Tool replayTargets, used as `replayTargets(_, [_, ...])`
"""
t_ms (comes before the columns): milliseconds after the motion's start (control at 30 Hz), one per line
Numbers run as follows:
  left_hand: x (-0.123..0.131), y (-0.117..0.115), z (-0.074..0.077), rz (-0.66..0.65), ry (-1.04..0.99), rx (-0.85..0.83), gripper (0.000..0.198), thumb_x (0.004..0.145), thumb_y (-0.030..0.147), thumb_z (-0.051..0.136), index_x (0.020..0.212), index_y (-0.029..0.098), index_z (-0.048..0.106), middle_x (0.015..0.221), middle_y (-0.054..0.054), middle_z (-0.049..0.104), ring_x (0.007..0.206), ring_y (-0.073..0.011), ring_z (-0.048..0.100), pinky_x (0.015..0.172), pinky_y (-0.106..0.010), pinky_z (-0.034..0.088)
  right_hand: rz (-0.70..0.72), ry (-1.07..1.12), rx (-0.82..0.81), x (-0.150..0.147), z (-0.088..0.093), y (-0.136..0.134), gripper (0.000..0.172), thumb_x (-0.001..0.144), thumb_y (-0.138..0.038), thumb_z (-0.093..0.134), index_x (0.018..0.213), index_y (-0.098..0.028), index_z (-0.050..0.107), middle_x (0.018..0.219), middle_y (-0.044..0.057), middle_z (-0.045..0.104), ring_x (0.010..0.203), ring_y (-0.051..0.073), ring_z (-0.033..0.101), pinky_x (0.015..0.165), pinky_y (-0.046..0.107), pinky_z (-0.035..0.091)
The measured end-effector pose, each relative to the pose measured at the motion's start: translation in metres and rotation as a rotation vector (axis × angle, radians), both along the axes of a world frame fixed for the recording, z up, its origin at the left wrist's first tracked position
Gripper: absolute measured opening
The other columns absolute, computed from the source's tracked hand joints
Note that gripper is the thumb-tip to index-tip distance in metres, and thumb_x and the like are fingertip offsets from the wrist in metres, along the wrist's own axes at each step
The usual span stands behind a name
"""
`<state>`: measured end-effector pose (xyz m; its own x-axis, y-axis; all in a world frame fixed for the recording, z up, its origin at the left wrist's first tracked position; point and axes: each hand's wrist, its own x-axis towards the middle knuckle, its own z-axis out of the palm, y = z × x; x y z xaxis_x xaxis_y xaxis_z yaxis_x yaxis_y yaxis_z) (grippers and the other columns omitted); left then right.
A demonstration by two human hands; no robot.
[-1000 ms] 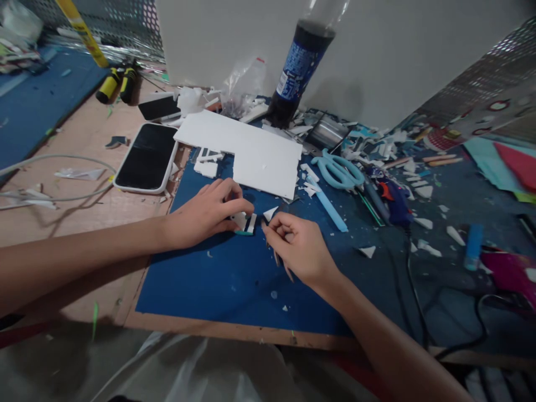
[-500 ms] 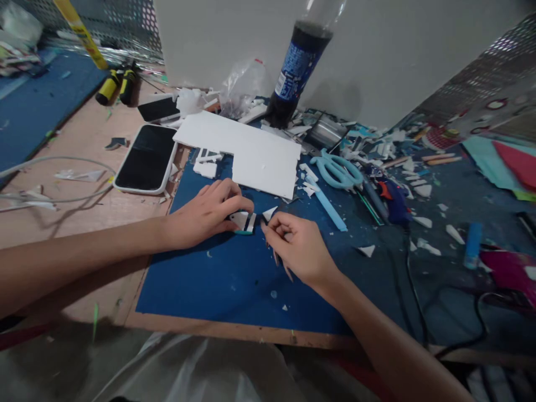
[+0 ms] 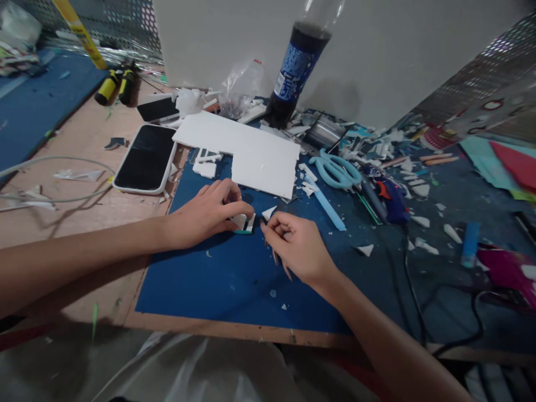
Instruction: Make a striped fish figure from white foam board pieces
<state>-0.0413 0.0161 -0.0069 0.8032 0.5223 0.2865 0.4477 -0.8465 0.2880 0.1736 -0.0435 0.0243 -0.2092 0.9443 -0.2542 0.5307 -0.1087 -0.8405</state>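
Bent fingers of my left hand point(image 3: 205, 213) hold a small white piece with a teal edge point(image 3: 244, 225) against the blue mat point(image 3: 218, 285). The index finger and thumb cover part of that piece. Just to its right, my right hand point(image 3: 295, 245) is closed, with thumb and forefinger pinched together. Whatever may be in the pinch is too small or hidden to make out. A white triangular scrap point(image 3: 269, 213) lies just beyond the right fingertips. Farther back rests a large white L-shaped sheet point(image 3: 263, 162).
A phone point(image 3: 145, 158) lies at the left. Behind stands a bottle of dark drink point(image 3: 297, 67) among white scraps. To the right are light-blue scissors point(image 3: 337, 170), a light-blue stick-like tool point(image 3: 326, 205) and a dark-blue glue gun point(image 3: 393, 201) with a trailing cord point(image 3: 410, 279).
My left fingers have shifted slightly and now cover more of the small white piece. The right hand has stayed almost still.
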Motion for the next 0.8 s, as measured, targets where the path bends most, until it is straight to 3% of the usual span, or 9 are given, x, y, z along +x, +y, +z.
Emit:
replayTargets(500, [-0.0005, -0.0005, 0.0015, -0.003, -0.007, -0.016, 0.026, 0.091, 0.016, 0.053, 0.114, 0.025, 0.045, 0.104, -0.009, 0.043, 0.088, -0.0227, 0.044, 0.073, -0.033, 0.037, -0.007, -0.053, 0.030, -0.0023, 0.0031, -0.0013, 0.029, 0.089, -0.032, 0.050, 0.063, -0.022, 0.042, 0.045, -0.007, 0.041, 0.035, 0.008, 0.043, 0.041, 0.023, 0.038])
replayTargets(800, [-0.0007, -0.0003, 0.0029, -0.018, -0.097, -0.098, 0.023, 0.092, 0.019, 0.052, 0.111, 0.019, 0.039, 0.104, -0.010, 0.047, 0.092, -0.0235, 0.049, 0.075, -0.034, 0.042, -0.063, -0.372, 0.316, -0.0030, -0.0001, -0.0044, 0.024, 0.087, -0.029, 0.052, 0.066, -0.021, 0.045, 0.047, -0.003, 0.046, 0.041, 0.010, 0.044, 0.045, 0.023, 0.029])
